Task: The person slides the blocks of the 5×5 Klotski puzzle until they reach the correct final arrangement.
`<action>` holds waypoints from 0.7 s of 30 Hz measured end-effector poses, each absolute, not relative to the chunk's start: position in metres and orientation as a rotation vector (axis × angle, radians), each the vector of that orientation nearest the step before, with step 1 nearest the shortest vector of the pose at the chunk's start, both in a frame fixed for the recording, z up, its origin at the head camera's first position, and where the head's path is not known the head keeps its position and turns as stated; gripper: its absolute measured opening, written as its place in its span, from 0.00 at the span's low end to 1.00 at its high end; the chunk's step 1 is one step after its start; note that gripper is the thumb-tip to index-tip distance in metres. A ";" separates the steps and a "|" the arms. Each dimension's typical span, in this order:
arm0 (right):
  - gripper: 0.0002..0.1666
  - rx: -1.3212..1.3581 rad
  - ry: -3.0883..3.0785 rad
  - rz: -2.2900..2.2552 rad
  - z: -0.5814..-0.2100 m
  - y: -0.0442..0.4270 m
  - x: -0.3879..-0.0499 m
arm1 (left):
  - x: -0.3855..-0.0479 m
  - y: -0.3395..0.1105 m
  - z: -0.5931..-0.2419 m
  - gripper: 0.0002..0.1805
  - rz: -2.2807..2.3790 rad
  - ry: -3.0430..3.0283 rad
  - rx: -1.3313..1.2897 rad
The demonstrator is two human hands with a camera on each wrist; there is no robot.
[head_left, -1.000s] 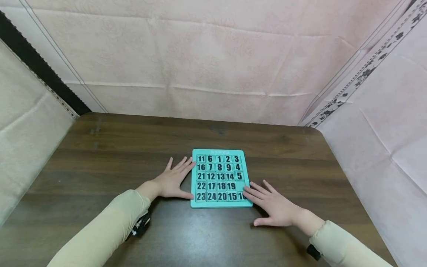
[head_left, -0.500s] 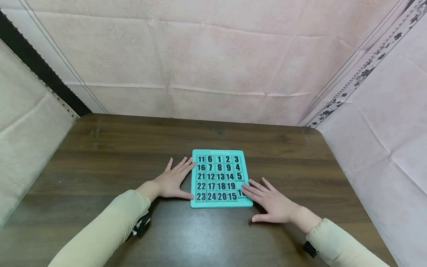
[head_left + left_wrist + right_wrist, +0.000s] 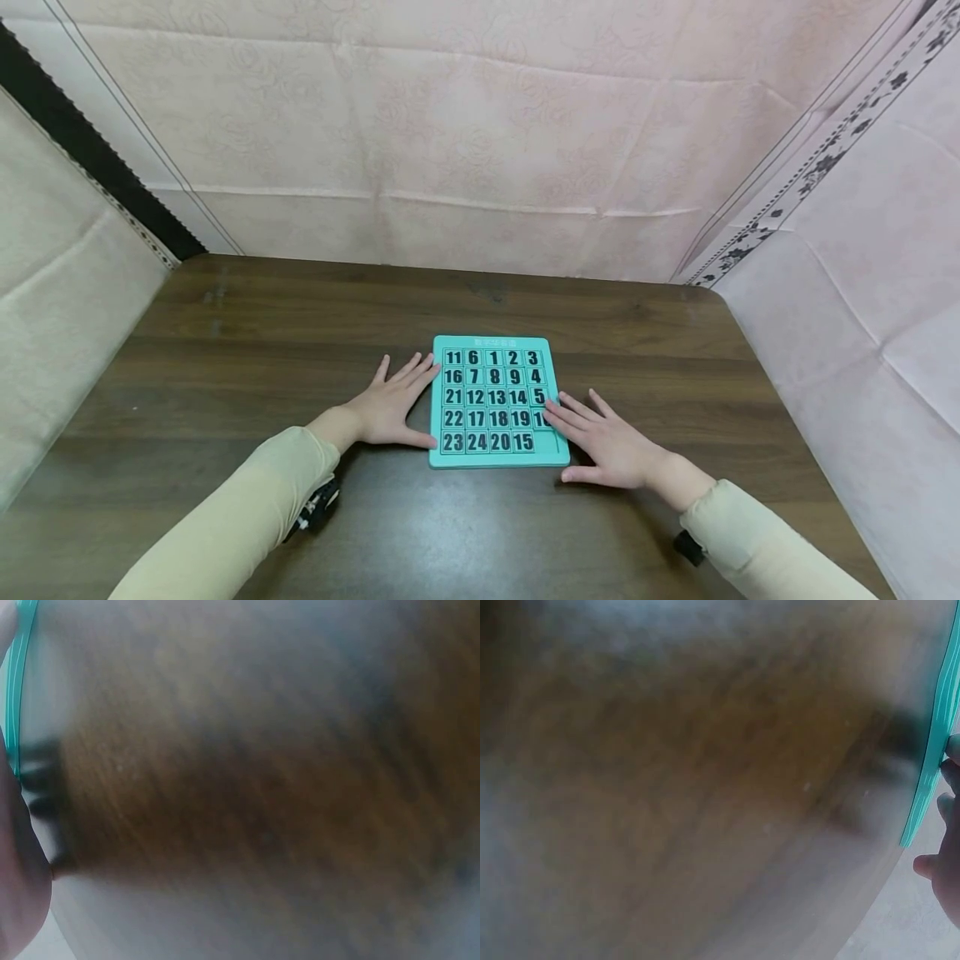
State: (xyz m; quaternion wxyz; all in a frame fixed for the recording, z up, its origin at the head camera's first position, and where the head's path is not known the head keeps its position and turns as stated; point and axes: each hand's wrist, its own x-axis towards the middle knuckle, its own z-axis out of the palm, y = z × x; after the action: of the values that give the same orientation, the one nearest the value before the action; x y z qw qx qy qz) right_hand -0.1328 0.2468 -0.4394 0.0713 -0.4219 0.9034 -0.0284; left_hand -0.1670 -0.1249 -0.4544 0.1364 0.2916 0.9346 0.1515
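Observation:
A turquoise number slide puzzle (image 3: 487, 461) lies flat on the table, its numbered tiles in rows. My left hand (image 3: 384, 410) rests along its left edge, fingers spread and thumb at the lower left side. With straight fingers, my right hand (image 3: 611, 446) reaches over the right edge, fingertips on a number tile (image 3: 538, 419) at the right end of the fourth row. Those fingers cover part of the tile; only a 1 and part of a second digit show. Below it, the bottom right slot (image 3: 549, 442) holds no tile. Both wrist views catch the puzzle's side edge (image 3: 930, 757).
The brown wood-grain table (image 3: 300, 317) extends around the puzzle. Pale patterned cloth (image 3: 480, 150) hangs behind it and along both sides. A dark band (image 3: 97, 142) runs down the left corner. Each sleeve has a black device (image 3: 313, 504) at the wrist.
The right hand has slid away from me, and the tile under its fingertips has moved up from the bottom right slot to the fourth row. The left hand has stayed in place.

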 end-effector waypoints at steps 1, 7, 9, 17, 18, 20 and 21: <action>0.49 -1.265 2.716 -0.087 -0.439 0.247 -0.134 | -0.167 -0.125 -0.454 0.62 0.439 2.705 0.845; 0.50 -1.256 2.710 -0.086 -0.439 0.246 -0.136 | -0.167 -0.125 -0.454 0.62 0.441 2.704 0.848; 0.51 -1.274 2.710 -0.096 -0.439 0.245 -0.135 | -0.167 -0.125 -0.454 0.62 0.438 2.704 0.848; 0.51 -1.466 2.662 -0.115 -0.438 0.232 -0.124 | -0.166 -0.125 -0.453 0.62 0.437 2.699 0.842; 0.51 -1.484 2.649 -0.116 -0.438 0.230 -0.123 | -0.166 -0.125 -0.453 0.62 0.437 2.699 0.841; 0.51 -1.519 2.625 -0.120 -0.439 0.228 -0.120 | -0.167 -0.125 -0.452 0.62 0.438 2.699 0.839; 0.51 -1.535 2.618 -0.117 -0.440 0.227 -0.119 | -0.167 -0.124 -0.452 0.62 0.437 2.699 0.839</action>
State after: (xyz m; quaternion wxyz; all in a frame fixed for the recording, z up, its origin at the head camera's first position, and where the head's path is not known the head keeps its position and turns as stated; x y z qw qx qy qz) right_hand -0.1189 0.2271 -0.4398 0.0524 -0.5046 0.8609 -0.0386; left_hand -0.1667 -0.1245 -0.4525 0.1402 0.2904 0.9344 0.1514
